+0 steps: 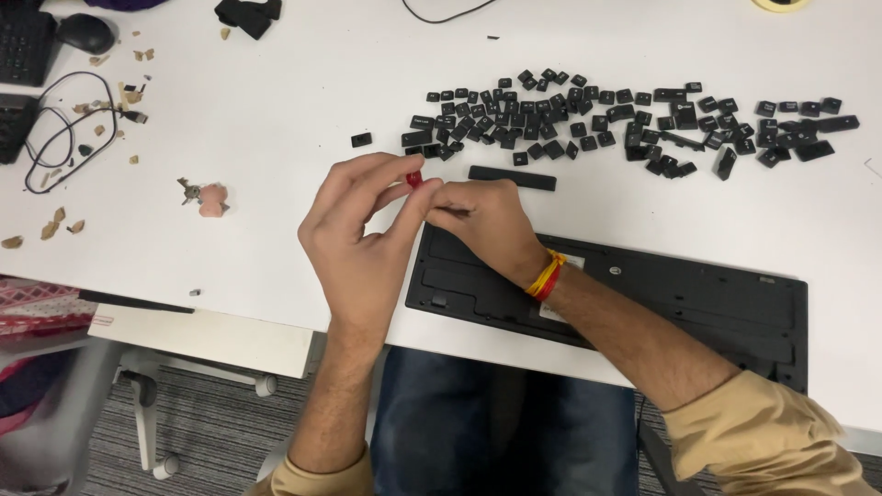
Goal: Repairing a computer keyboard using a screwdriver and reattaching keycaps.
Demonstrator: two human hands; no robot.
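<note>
Pinching a small red piece [413, 176], your left hand [363, 241] had thumb and forefinger clamped on it, just above the keyboard base [643, 298]. Your right hand [487, 220] sat touching the left, fingers curled together; can't tell if they gripped anything. Base lay at the tabletop [276, 110] front edge w/ keys stripped. Loose black keycaps [625, 115] spread beyond your hands, a long black bar key [512, 176] just beside the rt hand.

Left hand [363, 241] and right hand [482, 223] pinch small red piece [414, 176]; keyboard [643, 298] lies below.
</note>
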